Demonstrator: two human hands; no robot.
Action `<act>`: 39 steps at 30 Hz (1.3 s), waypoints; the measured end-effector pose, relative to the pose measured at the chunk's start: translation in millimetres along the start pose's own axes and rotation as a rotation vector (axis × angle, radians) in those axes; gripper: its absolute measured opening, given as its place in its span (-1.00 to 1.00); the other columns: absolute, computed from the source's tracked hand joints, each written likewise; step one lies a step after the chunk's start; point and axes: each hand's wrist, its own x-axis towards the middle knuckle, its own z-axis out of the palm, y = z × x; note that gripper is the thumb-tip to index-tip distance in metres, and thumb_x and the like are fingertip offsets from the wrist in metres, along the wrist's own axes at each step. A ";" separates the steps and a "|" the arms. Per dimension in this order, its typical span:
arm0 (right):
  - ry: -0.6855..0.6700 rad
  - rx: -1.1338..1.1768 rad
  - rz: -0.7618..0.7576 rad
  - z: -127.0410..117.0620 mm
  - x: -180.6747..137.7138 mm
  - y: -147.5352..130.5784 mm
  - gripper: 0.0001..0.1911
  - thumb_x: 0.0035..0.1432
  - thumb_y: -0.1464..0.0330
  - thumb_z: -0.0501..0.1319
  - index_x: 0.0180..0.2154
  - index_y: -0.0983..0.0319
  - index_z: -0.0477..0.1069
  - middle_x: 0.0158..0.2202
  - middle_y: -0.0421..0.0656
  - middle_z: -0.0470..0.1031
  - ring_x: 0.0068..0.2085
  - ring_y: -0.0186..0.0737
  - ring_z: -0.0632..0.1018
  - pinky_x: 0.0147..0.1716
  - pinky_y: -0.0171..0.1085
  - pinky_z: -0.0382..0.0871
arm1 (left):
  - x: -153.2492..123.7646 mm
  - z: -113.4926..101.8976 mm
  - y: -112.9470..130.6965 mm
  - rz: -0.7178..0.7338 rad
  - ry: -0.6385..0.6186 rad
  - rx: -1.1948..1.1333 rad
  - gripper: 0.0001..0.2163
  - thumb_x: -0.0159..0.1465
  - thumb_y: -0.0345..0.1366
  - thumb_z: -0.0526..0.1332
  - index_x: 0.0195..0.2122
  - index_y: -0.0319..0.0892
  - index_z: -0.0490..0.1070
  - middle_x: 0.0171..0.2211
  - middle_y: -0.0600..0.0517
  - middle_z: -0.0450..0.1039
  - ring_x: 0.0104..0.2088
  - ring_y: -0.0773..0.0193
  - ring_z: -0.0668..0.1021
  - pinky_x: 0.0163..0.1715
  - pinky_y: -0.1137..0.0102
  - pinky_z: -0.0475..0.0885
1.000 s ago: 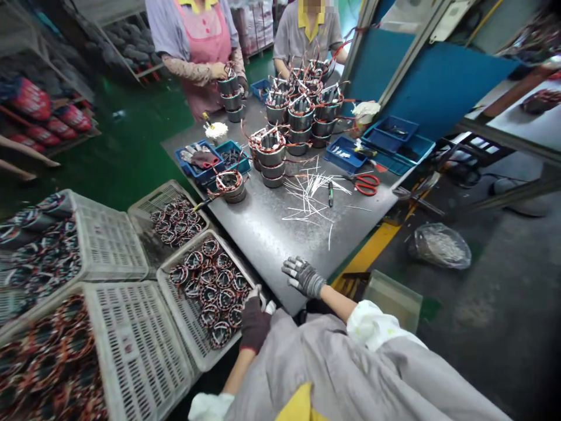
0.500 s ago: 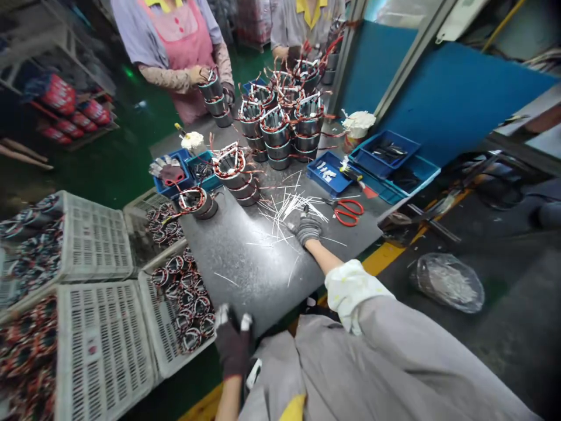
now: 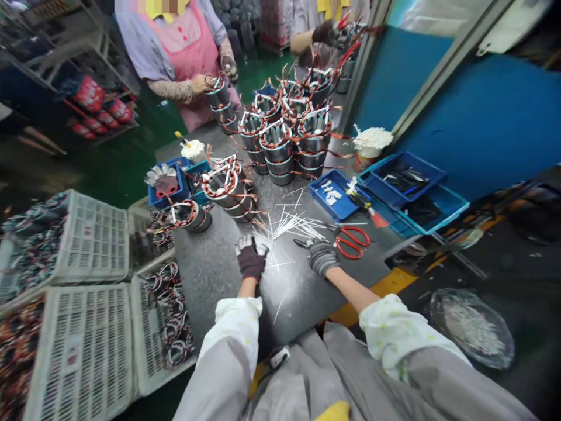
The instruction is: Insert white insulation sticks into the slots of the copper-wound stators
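My left hand [image 3: 252, 257], in a dark glove with pale fingertips, reaches over the table at the left edge of a loose pile of thin white strips [image 3: 287, 227]. Its fingers are spread and nothing shows in them. My right hand [image 3: 322, 256], in a grey striped glove, is closed low at the pile's right side. A small dark tip juts out leftward from it; what it belongs to is unclear. Red-handled scissors [image 3: 354, 241] lie just right of that hand. Motor stators [image 3: 228, 186] with red and white windings stand stacked beyond my left hand.
More stacked stators [image 3: 277, 143] stand mid-table. A blue tray [image 3: 333, 202] holds white pieces; other blue bins [image 3: 401, 175] hold dark strips. White crates [image 3: 94, 339] stand left, a clear bag [image 3: 471, 330] lies right. Two co-workers are across the table, one handling a stator stack [image 3: 222, 105].
My left hand has moved from the table's near edge forward to the white strips. My right hand stays beside the pile, its dark tip now pointing left. The view has shifted slightly.
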 end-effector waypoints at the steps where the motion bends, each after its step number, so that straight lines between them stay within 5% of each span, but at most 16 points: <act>1: 0.007 -0.005 0.000 -5.3 0.5 5.5 -0.50 0.11 0.37 0.28 0.10 0.36 0.51 0.05 0.26 0.56 0.02 0.19 0.58 0.05 0.03 0.43 | 11.7 9.1 20.6 0.080 -0.024 -0.022 -0.40 0.35 -0.07 0.15 0.33 -0.33 0.28 0.38 -0.32 0.25 0.43 -0.14 0.24 0.45 -0.09 -0.01; 6: 0.135 -0.028 0.067 -61.4 2.6 62.5 -0.47 0.20 0.37 0.13 0.15 0.49 0.46 0.03 0.28 0.56 -0.01 0.18 0.56 0.06 0.02 0.44 | 54.5 38.1 94.4 0.405 -0.099 -0.126 -0.40 0.36 -0.05 0.16 0.35 -0.28 0.27 0.37 -0.25 0.28 0.44 -0.05 0.23 0.45 0.01 0.05; 11: 0.627 -0.072 0.253 -165.1 13.4 174.9 -0.43 0.17 0.41 0.15 0.22 0.35 0.43 0.05 0.10 0.55 0.00 0.03 0.52 0.07 -0.05 0.40 | 120.6 45.3 120.5 0.426 -0.056 -0.130 -0.41 0.43 -0.11 0.04 0.39 -0.37 0.18 0.41 -0.32 0.18 0.47 -0.11 0.16 0.45 -0.07 0.00; 15: 0.547 -0.175 0.353 -212.9 33.4 232.2 -0.49 0.17 0.38 0.23 0.15 0.38 0.50 0.01 0.20 0.56 0.00 0.08 0.53 0.02 0.00 0.36 | 176.8 46.5 135.9 0.468 -0.086 -0.101 -0.43 0.45 -0.12 0.01 0.39 -0.35 0.19 0.41 -0.30 0.19 0.45 -0.10 0.20 0.43 -0.04 0.05; 19: 0.607 -0.154 0.112 -188.2 36.3 204.2 -0.60 0.28 0.27 0.20 0.08 0.29 0.55 0.04 0.12 0.58 0.07 0.05 0.52 0.12 0.00 0.35 | 210.0 52.2 156.3 0.607 -0.190 -0.086 -0.49 0.46 -0.10 0.02 0.36 -0.20 0.28 0.39 -0.17 0.27 0.43 -0.03 0.24 0.44 -0.02 0.03; 22: 0.397 -0.059 -0.088 -143.0 24.1 163.9 -0.67 0.34 0.30 0.12 -0.03 0.21 0.60 -0.06 -0.02 0.64 -0.03 -0.06 0.58 0.04 -0.12 0.44 | 210.5 55.9 167.1 0.736 -0.291 -0.085 -0.52 0.46 -0.09 0.04 0.35 -0.14 0.31 0.38 -0.13 0.30 0.43 -0.01 0.23 0.45 -0.05 -0.06; 26: 0.178 -0.003 0.026 -91.1 6.4 148.2 -0.65 0.33 0.32 0.10 -0.02 0.24 0.61 -0.07 0.00 0.66 -0.05 -0.04 0.62 0.03 -0.12 0.48 | 172.5 50.1 156.5 0.938 -0.448 -0.096 -0.54 0.45 -0.08 0.07 0.33 -0.05 0.34 0.40 -0.03 0.27 0.45 0.03 0.20 0.47 0.00 -0.11; 31: -0.064 -0.022 0.202 -57.5 -14.1 160.4 -0.56 0.28 0.23 0.22 0.13 0.22 0.52 0.07 0.07 0.60 0.02 0.04 0.62 0.06 -0.08 0.47 | 109.4 30.6 135.2 1.195 -0.635 -0.120 -0.50 0.45 -0.01 0.07 0.35 -0.05 0.32 0.42 -0.07 0.23 0.47 -0.01 0.14 0.47 -0.03 -0.13; 34: -0.241 -0.069 0.234 -50.5 -12.8 153.3 -0.36 0.20 0.24 0.30 0.28 0.29 0.36 0.17 0.19 0.52 0.08 0.11 0.60 0.10 -0.04 0.45 | 103.0 19.2 151.7 1.166 -0.557 -0.147 -0.52 0.48 -0.08 0.00 0.37 -0.04 0.27 0.40 -0.07 0.26 0.44 0.05 0.21 0.45 0.00 -0.04; 39: -0.317 -0.057 0.205 -45.9 -15.2 139.1 -0.39 0.19 0.24 0.26 0.25 0.32 0.39 0.08 0.20 0.58 -0.03 0.13 0.65 -0.02 -0.04 0.50 | 115.9 8.2 215.4 1.092 -0.394 -0.070 -0.56 0.46 -0.26 0.03 0.34 -0.04 0.33 0.30 -0.11 0.41 0.28 -0.04 0.42 0.19 0.01 0.32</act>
